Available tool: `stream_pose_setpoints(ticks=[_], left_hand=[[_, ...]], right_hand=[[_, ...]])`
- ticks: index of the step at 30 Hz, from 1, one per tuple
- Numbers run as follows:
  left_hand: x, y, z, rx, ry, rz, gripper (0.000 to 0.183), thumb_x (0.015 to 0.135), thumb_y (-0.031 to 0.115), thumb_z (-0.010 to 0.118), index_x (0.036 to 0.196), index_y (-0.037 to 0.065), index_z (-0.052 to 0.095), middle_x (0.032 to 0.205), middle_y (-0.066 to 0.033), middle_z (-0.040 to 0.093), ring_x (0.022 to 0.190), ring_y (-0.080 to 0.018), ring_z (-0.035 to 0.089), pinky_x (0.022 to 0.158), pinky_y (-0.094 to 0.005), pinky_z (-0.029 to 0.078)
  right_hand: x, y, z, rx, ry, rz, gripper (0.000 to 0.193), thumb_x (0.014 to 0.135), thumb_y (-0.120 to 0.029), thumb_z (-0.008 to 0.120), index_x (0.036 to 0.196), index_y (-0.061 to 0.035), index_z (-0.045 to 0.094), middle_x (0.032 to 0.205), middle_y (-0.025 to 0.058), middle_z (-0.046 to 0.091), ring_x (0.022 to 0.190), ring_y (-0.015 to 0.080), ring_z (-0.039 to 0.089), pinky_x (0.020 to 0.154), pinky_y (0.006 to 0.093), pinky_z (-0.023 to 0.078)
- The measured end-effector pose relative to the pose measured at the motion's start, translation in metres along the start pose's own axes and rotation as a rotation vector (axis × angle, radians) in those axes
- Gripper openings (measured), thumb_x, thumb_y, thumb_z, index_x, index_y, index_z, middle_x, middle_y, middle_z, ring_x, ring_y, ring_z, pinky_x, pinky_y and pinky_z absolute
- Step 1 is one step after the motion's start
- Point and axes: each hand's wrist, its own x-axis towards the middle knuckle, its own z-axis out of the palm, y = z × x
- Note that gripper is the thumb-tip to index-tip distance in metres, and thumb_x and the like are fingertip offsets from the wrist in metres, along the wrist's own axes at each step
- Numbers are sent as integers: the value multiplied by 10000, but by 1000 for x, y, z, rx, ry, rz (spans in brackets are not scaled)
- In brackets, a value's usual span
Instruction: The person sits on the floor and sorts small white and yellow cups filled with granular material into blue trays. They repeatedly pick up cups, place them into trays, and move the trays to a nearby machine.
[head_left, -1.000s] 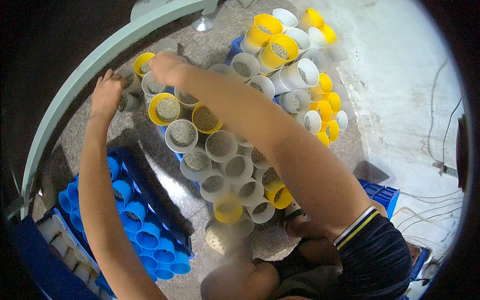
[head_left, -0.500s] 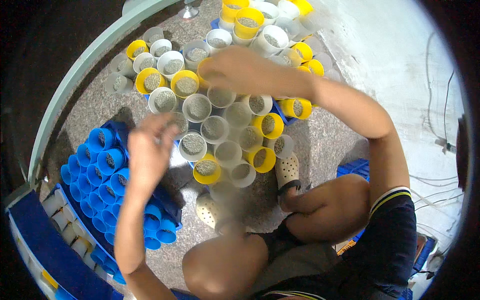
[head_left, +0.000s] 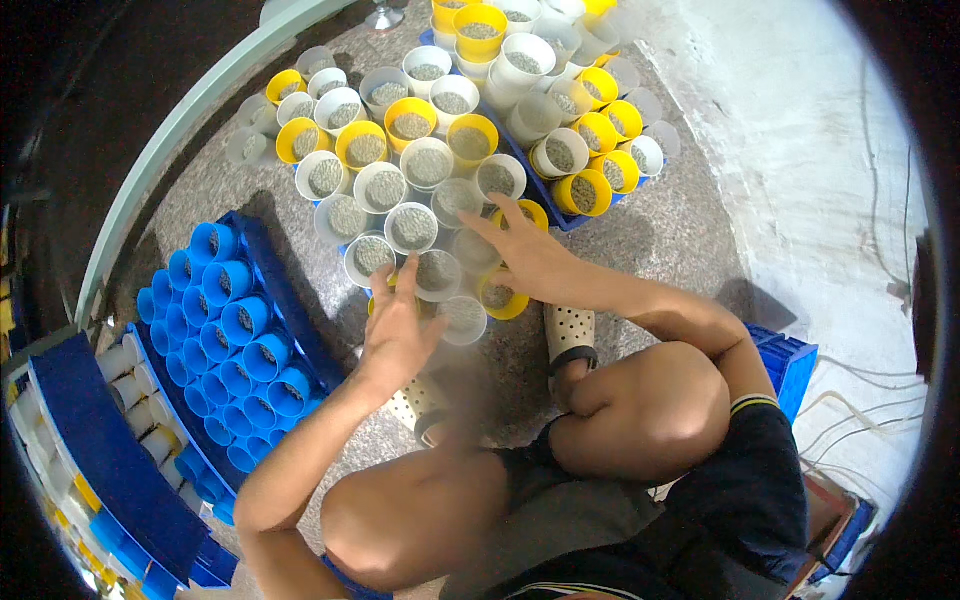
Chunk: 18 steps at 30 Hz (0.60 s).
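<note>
Cups of greyish pellets crowd together in front of me, white, yellow and translucent. My left hand is at the near left of this cluster, fingers spread, fingertips by the rim of a white cup. That hand partly covers a yellow cup. At the cluster's near right, my right hand reaches over with fingers and thumb apart, beside a translucent cup and in front of a yellow cup. Between the hands stand translucent cups, one of them nearest me. Whether the fingertips touch any cup I cannot tell.
Blue cups of pellets fill a blue crate on the left. More white and yellow cups stand in another blue crate at the far right. A pale curved rail runs at the left; a blue crate sits by the white wall.
My right hand has come back from the far cups toward me. My left hand has moved right and nearer, to the cluster's near edge. The view has shifted slightly.
</note>
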Motion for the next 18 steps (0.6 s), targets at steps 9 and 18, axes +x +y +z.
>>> stream_pose_setpoints(ticks=[9,18], left_hand=[[20,17,-14,-43,-112,-201,751,778,75,788,1446,56,448,1386,-297,451,1092,-464,620,974,-469,518],[33,4,-13,-25,-119,-233,639,808,125,769,1388,29,517,1216,-287,597,1086,-408,634,941,-459,513]], right_hand=[[1,10,11,12,91,-62,748,747,35,693,1433,-114,435,1431,347,310,1129,526,562,914,505,529],[-5,11,8,29,149,-121,685,789,-27,697,1426,-81,452,1425,334,339,1106,490,590,891,484,538]])
